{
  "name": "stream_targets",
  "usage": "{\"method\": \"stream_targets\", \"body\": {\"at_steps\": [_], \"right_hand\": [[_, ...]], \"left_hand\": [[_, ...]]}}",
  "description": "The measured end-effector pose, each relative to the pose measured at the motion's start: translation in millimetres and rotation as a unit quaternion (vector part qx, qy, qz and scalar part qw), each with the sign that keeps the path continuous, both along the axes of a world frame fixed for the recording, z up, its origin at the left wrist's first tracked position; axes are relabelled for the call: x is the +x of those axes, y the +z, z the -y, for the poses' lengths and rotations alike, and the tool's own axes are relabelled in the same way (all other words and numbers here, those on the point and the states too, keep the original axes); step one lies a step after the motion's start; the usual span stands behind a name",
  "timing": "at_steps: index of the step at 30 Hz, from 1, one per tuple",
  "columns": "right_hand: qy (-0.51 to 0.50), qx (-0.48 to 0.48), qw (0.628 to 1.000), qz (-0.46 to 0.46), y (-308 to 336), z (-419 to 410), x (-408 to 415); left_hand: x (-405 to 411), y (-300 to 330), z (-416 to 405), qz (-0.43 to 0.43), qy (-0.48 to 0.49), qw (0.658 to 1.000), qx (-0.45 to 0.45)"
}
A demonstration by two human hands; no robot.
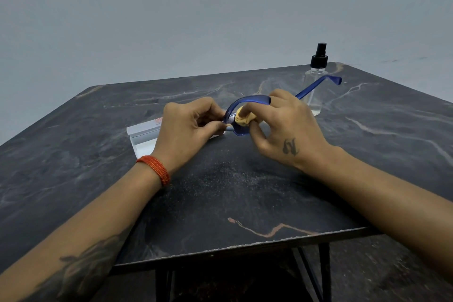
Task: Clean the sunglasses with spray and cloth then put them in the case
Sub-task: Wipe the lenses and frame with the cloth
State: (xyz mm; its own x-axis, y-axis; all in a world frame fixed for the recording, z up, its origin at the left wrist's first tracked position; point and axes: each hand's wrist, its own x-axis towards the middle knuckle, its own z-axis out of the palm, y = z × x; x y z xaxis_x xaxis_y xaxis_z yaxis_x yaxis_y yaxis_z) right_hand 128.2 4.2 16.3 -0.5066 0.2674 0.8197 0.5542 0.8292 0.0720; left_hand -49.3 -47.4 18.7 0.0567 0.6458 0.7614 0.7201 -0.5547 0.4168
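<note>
1. Sunglasses (247, 102), blue-framed, sit between my hands above the surface (220, 191), one arm pointing up and away to the right.
2. My left hand (188, 127) pinches the frame's left end.
3. My right hand (286, 125) presses a bunched yellow cloth (242, 119) against the lens.
4. A white case (144, 137) lies under my left hand.
5. A spray bottle (316, 81) stands far right.

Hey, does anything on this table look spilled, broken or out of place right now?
Nothing stands out. The spray bottle stands upright on the table, the white case lies flat behind the left hand, which holds the blue sunglasses while the right hand rubs a lens with the yellow cloth.
</note>
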Motion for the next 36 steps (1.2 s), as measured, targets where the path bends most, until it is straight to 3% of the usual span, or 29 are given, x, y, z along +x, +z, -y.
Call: {"method": "stream_targets", "body": {"at_steps": [7,15,21,26,36], "right_hand": [[0.035,-0.043,0.998,0.024,-2.6,-2.2,-3.3],[-0.01,-0.013,1.0,-0.006,-1.5,-2.1,-3.0],[0.016,-0.036,0.999,0.017,-2.0,0.8,-2.7],[0.042,-0.038,0.998,0.016,-1.3,-1.0,-2.6],[-0.026,-0.031,0.999,-0.026,-1.7,-3.2,-2.7]], "left_hand": [[-0.5,-0.8,-1.7,-0.025,0.01,1.0,0.006],[2.8,0.4,0.4,-0.008,0.007,1.0,0.009],[0.5,-1.4,-1.2,-0.034,0.018,0.999,0.006],[0.1,0.7,-0.6,-0.005,0.002,1.0,0.007],[2.6,-0.9,-0.6,-0.024,0.011,1.0,0.011]]}}
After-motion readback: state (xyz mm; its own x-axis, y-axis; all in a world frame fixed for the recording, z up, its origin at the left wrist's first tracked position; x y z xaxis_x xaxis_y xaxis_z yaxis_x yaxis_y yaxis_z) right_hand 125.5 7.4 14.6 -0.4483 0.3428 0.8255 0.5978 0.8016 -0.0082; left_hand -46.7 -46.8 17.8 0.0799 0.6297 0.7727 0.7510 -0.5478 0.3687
